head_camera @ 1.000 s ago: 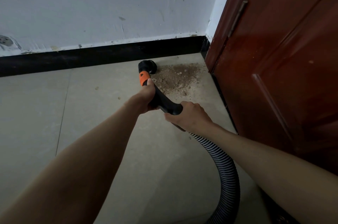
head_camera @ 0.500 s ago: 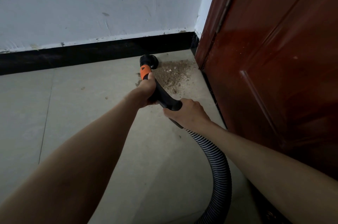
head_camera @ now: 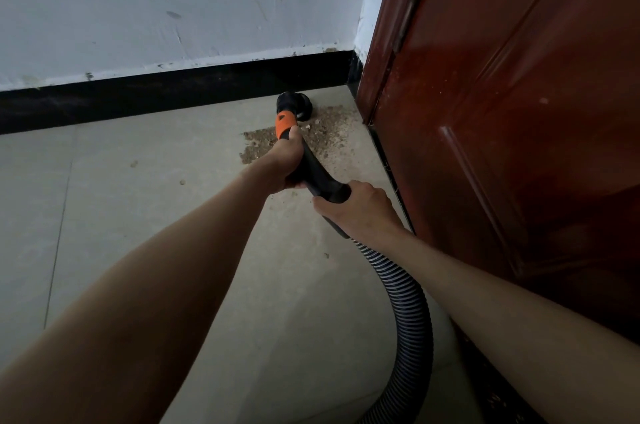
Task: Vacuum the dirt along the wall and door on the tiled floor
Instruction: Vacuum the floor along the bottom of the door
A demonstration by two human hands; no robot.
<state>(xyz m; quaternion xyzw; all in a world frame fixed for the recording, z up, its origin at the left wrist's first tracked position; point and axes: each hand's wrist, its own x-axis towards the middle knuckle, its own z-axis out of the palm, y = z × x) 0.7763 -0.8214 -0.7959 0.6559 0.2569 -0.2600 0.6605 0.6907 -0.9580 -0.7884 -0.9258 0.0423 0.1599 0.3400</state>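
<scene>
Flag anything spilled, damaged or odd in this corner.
Brown dirt lies spread on the floor by the door, with stray crumbs nearby. The wall is scuffed, its paint chipped along the skirting.

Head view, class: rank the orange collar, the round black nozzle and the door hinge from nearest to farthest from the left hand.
1. Orange collar, just ahead of the left hand.
2. Round black nozzle, beyond it by the skirting.
3. Door hinge, up right.

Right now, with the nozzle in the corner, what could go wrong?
The nozzle sits at the far edge of the dirt patch, close to the baseboard, so it may knock it or push crumbs toward the door. The hose curves beside the door and may rub against it.
</scene>
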